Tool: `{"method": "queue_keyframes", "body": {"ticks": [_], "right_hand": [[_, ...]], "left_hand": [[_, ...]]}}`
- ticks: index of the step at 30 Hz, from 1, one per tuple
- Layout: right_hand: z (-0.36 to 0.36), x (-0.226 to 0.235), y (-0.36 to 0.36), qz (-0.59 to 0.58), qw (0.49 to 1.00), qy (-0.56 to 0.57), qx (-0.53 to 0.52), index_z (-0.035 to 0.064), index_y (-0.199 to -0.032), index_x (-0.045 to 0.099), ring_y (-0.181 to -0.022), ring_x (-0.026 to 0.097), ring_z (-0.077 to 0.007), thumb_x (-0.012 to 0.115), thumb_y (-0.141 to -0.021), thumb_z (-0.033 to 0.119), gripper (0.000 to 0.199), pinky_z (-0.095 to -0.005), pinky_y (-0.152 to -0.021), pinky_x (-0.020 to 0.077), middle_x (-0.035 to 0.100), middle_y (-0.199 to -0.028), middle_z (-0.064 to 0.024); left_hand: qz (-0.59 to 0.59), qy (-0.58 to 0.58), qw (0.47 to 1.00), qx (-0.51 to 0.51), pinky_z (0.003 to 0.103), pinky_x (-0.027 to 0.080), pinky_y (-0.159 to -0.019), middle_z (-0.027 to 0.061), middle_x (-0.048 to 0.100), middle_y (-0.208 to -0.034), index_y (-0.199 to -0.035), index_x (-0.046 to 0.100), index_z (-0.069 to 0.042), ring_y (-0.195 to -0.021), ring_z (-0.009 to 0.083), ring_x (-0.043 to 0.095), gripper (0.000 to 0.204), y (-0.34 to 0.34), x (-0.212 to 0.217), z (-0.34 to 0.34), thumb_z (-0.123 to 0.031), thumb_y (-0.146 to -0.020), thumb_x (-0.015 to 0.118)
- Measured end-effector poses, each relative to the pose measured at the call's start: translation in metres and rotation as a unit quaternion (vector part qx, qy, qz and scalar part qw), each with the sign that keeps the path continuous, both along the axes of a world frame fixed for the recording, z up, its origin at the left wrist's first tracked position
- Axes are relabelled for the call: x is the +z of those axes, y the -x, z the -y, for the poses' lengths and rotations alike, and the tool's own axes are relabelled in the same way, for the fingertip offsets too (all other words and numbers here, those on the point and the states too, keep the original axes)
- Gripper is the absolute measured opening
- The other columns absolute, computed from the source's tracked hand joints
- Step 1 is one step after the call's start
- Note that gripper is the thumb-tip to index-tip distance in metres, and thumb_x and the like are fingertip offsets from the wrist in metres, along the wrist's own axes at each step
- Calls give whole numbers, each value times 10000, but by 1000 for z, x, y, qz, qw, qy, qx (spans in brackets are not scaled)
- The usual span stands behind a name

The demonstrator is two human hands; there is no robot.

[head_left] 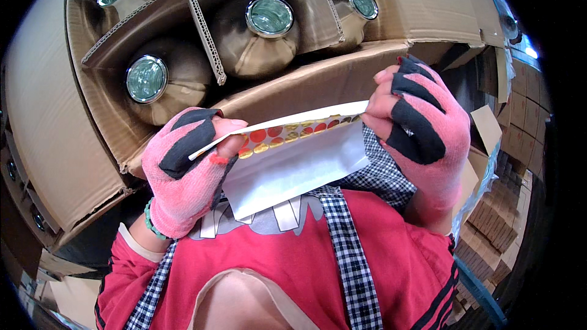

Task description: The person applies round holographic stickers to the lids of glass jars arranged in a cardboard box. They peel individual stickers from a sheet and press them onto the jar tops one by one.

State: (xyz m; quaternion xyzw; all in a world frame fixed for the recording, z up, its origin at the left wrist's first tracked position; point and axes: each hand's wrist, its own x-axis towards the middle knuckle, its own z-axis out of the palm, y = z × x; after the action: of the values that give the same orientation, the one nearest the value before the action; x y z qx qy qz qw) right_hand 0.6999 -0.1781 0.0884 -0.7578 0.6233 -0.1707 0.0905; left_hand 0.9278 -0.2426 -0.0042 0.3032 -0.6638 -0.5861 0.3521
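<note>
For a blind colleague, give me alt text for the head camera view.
Left hand and right hand, in pink fingerless gloves, hold a sticker sheet of round red and gold stickers above a divided cardboard box of bottles.

A white sheet of round red and gold stickers point(287, 135) sits below an open brown carton point(391, 12) with cardboard dividers; more cartons point(495, 220), seemingly stacked, lie lower right.
</note>
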Motion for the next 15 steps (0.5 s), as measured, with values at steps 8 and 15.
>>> {"method": "queue_keyframes", "body": {"ticks": [8, 15], "right_hand": [[8, 15, 5, 114, 989, -52, -78, 16, -641, 495, -848, 542, -224, 542, -602, 41, 66, -340, -787, 410, 567, -933, -140], [64, -56, 78, -20, 997, -74, -32, 4, -780, 534, -1075, 444, -235, 590, -721, 61, 99, -321, -926, 332, 455, -1215, -63]], "left_hand": [[13, -20, 1000, -17, 260, 406, -599, 66, 554, -669, -814, 628, -9, -631, 173, 513, 157, 2, 6, 3, -78, -683, 577], [7, 8, 999, -43, 272, 423, -571, 74, 572, -672, -797, 624, -19, -614, 189, 530, 128, 4, 2, 3, -25, -670, 631]]}}
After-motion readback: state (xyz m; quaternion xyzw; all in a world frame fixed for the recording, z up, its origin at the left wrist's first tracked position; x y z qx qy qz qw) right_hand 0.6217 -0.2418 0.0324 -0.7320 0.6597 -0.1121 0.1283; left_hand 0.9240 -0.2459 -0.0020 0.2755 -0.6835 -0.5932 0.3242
